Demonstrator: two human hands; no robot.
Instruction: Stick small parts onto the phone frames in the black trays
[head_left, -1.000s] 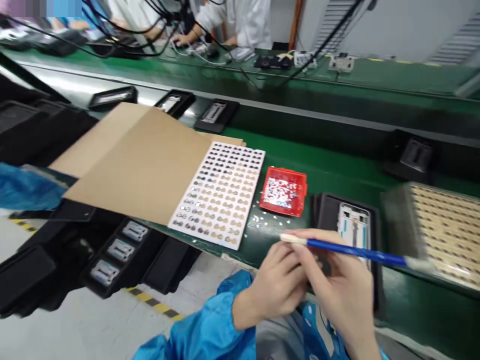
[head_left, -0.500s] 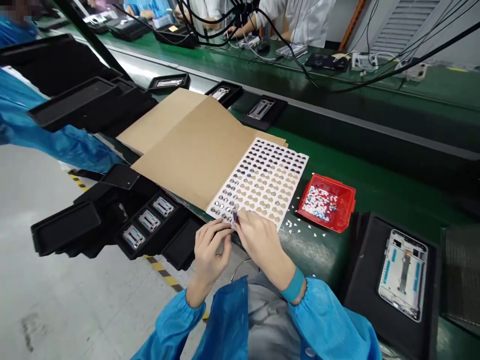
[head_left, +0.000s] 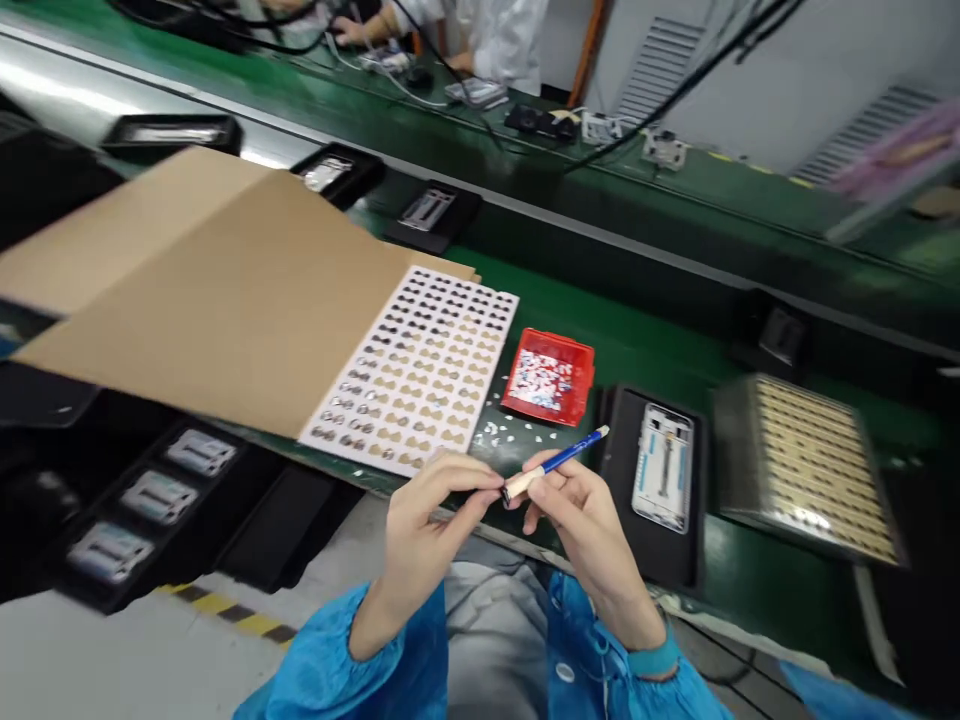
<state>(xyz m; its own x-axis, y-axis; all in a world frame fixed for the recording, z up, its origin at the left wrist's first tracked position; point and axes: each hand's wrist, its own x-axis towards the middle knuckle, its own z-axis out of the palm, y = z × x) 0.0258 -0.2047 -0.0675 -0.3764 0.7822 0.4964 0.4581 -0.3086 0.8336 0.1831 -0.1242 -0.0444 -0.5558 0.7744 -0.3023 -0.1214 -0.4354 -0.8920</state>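
Note:
My right hand [head_left: 589, 525] is closed round a pen-shaped tool [head_left: 564, 456] with a blue barrel and pale ends, which lies tilted across the fingers. With thumb and forefinger pinched, my left hand [head_left: 431, 530] grips a small dark piece [head_left: 506, 494] at the tool's lower left end; its exact kind is too small to tell. Just beyond my hands lies a white sheet [head_left: 437, 368] with rows of small dark double-lobed stickers, and many spots on it are bare tan. A red tray [head_left: 583, 375] of tiny white and blue scraps stands to the sheet's right.
Brown cardboard [head_left: 217, 300] spreads under the sheet to the left. A phone frame [head_left: 664, 468] rests on a black tray [head_left: 694, 540] at right, beside a clear-sided box of tan strips [head_left: 821, 465]. Black trays [head_left: 262, 530] sit lower left. A person in white [head_left: 502, 40] works across the line.
My view has swung to the right. Both hands have drawn back from the sheet's near edge and now meet at the pen-shaped tool, in front of the red tray.

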